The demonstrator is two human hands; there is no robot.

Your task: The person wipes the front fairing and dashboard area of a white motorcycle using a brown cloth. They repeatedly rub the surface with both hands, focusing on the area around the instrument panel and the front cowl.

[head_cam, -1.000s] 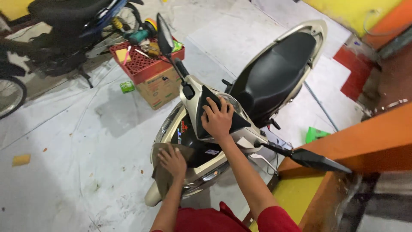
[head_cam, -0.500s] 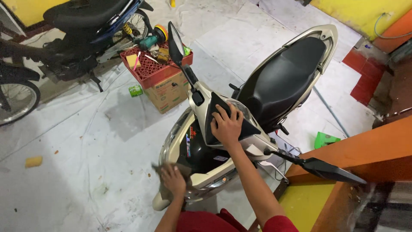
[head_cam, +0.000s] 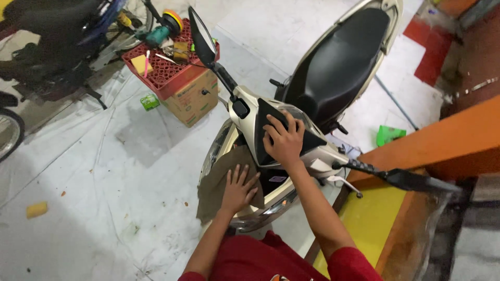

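Observation:
A white scooter with a black seat stands in front of me, its front end toward me. My right hand lies flat on the black panel of the handlebar cover. My left hand presses a brownish-grey cloth against the scooter's front fairing, fingers spread. The left mirror sticks up on its stalk; the right handlebar grip and mirror reach out to the right.
A red crate of tools rests on a cardboard box to the scooter's left. A dark motorcycle is parked at the upper left. An orange and yellow counter stands at the right. A yellow sponge lies on the floor.
My left hand has moved up the front fairing with the cloth. My right hand stays on the handlebar cover. The camera has moved closer to the scooter.

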